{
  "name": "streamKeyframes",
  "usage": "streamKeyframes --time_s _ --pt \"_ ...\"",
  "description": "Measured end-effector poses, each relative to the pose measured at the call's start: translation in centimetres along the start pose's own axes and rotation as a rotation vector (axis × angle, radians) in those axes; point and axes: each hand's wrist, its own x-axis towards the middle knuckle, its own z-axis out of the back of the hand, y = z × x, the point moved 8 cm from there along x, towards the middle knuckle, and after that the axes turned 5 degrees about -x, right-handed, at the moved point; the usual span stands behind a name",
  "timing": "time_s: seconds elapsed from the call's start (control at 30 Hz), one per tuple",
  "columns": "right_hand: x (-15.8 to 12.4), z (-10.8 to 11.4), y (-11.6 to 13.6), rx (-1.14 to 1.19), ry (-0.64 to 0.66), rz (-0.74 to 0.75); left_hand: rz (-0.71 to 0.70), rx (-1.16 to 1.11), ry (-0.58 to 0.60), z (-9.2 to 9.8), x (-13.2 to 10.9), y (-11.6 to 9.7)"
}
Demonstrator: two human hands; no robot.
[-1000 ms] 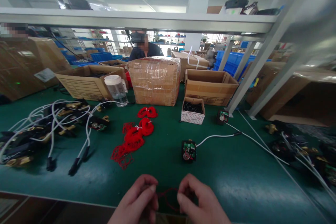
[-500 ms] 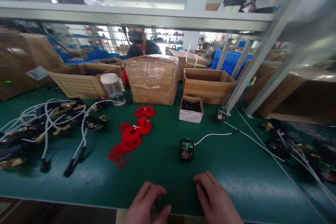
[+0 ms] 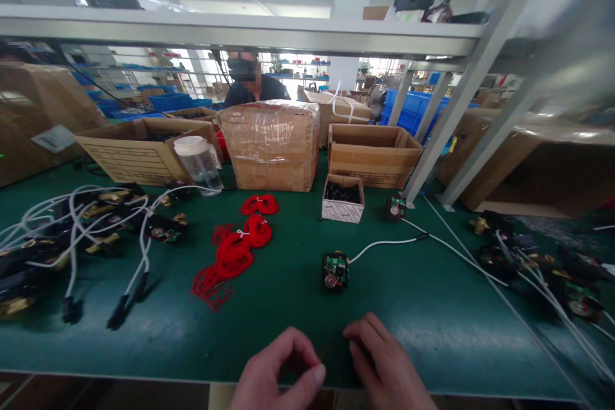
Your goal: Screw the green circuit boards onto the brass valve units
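My left hand (image 3: 281,375) is at the front edge of the green table, its thumb and forefinger pinched together. A bit of thin red wire (image 3: 321,359) shows faintly at those fingertips. Just to the right, my right hand (image 3: 387,362) rests over the table with bent fingers and a small gap between the tips; nothing shows in it. Beyond both hands sits a small black housing with a green circuit board (image 3: 335,271), joined to a white cable (image 3: 379,243). Bundles of red wire (image 3: 234,256) lie to the left of it.
Black and brass assemblies with white cables crowd the left (image 3: 103,224) and right (image 3: 538,269). A small box of black parts (image 3: 343,208), a plastic jug (image 3: 199,170) and cartons (image 3: 269,150) line the back. A metal shelf post (image 3: 442,122) rises at right. A person stands behind the cartons.
My left thumb and forefinger have closed together where the thin red wire lay. My right hand has hardly moved. The whole view has shifted slightly.
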Motion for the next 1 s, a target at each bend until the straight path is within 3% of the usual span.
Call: streamKeyframes --time_s 0.1,0.2,0.3,0.4,0.5,0.83,1.0 --pt "0.2 0.2 0.1 0.005 -0.004 -0.013 0.182 -0.243 0.034 0.0 0.6 -1.0" --pt "0.2 0.4 0.4 0.012 -0.003 -0.019 0.226 -0.184 0.020 0.7 1.5 -0.7" --pt "0.2 0.5 0.4 0.017 -0.005 -0.032 0.246 -0.014 -0.072 2.3 2.8 1.1" --pt "0.3 0.4 0.3 0.008 -0.002 -0.040 0.331 -0.078 -0.134 3.7 3.7 3.8" --pt "0.4 0.1 0.2 -0.001 0.020 -0.036 0.320 -0.116 -0.154 4.7 4.1 4.6" --pt "1.3 0.4 0.8 0.017 0.054 -0.047 0.223 0.118 -0.109 5.0 4.3 0.7" --pt "3.6 3.2 3.1 0.091 -0.049 0.020 0.145 0.200 -0.028 4.3 4.7 -2.5"
